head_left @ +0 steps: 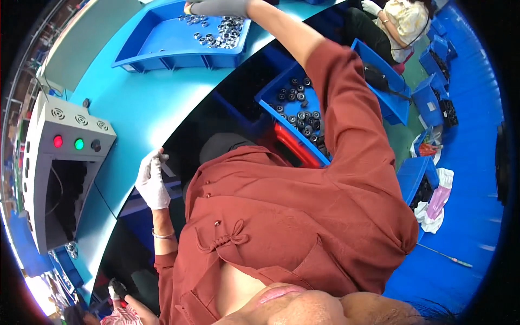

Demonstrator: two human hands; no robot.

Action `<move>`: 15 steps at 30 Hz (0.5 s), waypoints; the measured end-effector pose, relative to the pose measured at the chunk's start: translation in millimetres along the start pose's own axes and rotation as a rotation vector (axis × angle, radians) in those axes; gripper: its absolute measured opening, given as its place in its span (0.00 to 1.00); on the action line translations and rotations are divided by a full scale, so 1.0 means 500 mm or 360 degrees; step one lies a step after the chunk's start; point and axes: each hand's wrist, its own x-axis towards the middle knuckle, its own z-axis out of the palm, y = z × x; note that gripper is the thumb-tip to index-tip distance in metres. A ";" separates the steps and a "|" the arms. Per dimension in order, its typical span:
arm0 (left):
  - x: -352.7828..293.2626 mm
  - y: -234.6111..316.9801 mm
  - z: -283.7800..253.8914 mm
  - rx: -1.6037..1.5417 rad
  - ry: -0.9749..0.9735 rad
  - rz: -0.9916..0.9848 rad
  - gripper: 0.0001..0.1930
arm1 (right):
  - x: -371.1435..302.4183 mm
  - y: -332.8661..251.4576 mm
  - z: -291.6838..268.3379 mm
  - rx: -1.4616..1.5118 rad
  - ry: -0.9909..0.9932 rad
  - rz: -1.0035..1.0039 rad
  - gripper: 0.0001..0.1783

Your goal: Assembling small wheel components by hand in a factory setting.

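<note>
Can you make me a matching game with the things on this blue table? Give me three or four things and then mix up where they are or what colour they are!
Things:
1. Blue tray
2. Grey machine box
3. Right hand
4. Left hand

Descriptions:
A. has a red and a green light
B. holds small metal rings
C. reaches into the tray
D. rests at the table edge

Pairs: 1-B, 2-A, 3-C, 4-D

Right hand (216,7) reaches into blue tray (146,46) of metal rings (225,30).
</note>
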 end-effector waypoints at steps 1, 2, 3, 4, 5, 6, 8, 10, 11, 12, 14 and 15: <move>0.001 0.000 -0.001 -0.0002 0.0006 0.0013 0.11 | 0.060 0.068 0.037 -0.0161 -0.0167 -0.0034 0.16; 0.009 0.000 0.002 0.0033 -0.0064 0.0003 0.11 | 0.130 0.165 0.099 -0.0452 -0.0284 0.0000 0.17; 0.024 0.003 0.003 0.0060 -0.0137 0.0003 0.11 | 0.181 0.229 0.127 -0.0756 -0.0396 0.0043 0.18; -0.003 -0.010 -0.031 0.0062 0.0012 -0.0036 0.10 | 0.184 0.126 0.165 -0.0630 -0.0527 0.0019 0.20; 0.007 -0.002 -0.019 0.0042 0.0001 -0.0042 0.10 | 0.181 0.172 0.156 -0.0693 -0.0641 0.0057 0.21; 0.009 0.004 -0.023 0.0073 0.0008 -0.0027 0.10 | 0.176 0.182 0.169 -0.0669 -0.0743 0.0214 0.22; 0.008 0.011 -0.031 0.0126 0.0023 -0.0007 0.10 | 0.151 0.217 0.215 -0.0765 -0.0759 0.0087 0.24; -0.007 0.006 -0.046 0.0140 0.0068 -0.0100 0.09 | 0.131 0.201 0.245 -0.0618 -0.1156 0.0062 0.25; -0.009 0.017 -0.049 0.0213 0.0051 -0.0056 0.09 | 0.103 0.195 0.248 -0.0424 -0.1110 0.0027 0.25; -0.010 0.017 -0.053 0.0205 0.0060 -0.0118 0.09 | 0.092 0.186 0.247 -0.0542 -0.1260 0.0078 0.27; 0.006 0.027 -0.063 0.0177 -0.0010 -0.0129 0.06 | 0.032 0.195 0.228 -0.0579 -0.1002 -0.0085 0.30; 0.010 0.022 -0.070 0.0207 0.0029 -0.0050 0.06 | 0.021 0.177 0.224 -0.0532 -0.0889 -0.0092 0.25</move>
